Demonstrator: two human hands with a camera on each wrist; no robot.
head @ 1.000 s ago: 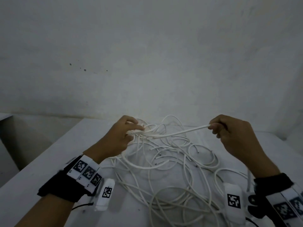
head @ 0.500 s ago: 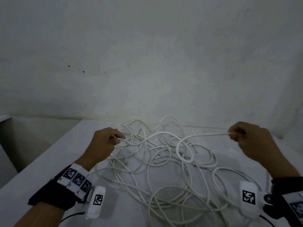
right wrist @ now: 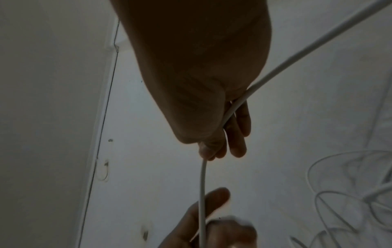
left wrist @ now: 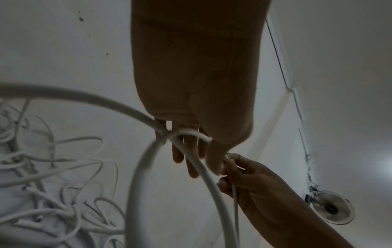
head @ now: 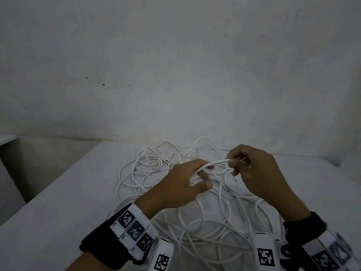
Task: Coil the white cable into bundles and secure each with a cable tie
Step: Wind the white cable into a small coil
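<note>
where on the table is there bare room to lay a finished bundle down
Bare table lies left of the cable tangle, out to the left edge. A narrower patch lies at the far right. The middle is crowded with loops, under the left hand and right hand.

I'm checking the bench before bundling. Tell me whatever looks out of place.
The white cable sprawls in a loose tangle of overlapping loops on the table, not coiled. No cable tie is visible. Nothing looks damaged.
</note>
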